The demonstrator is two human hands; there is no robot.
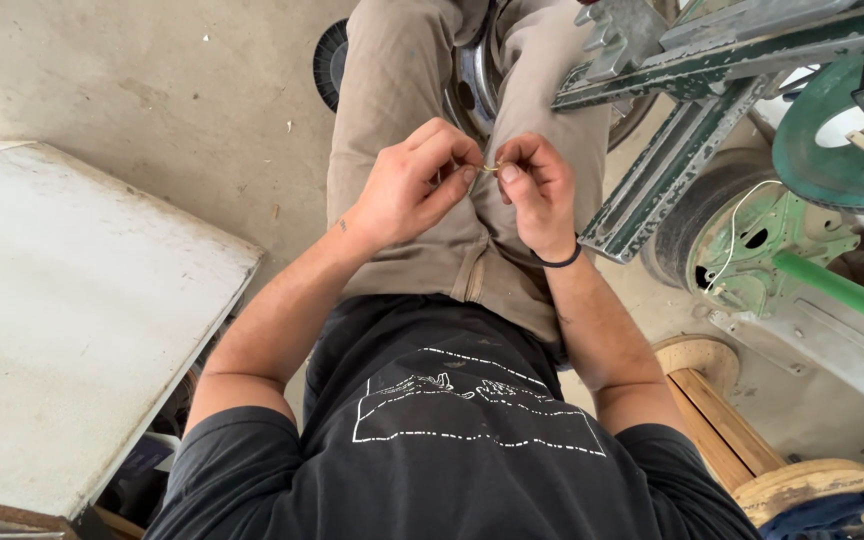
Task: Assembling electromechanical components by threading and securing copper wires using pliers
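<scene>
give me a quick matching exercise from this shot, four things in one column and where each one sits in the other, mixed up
Things:
1. small yellowish piece
2. wooden spool
3. white board
4. black band

Places:
A. around the right wrist
B. on the floor at lower right
C. pinched between the fingertips of the left hand and the right hand
D. along the left side of the view, beside the left arm

Pairs: 1-C, 2-B, 3-D, 4-A
</scene>
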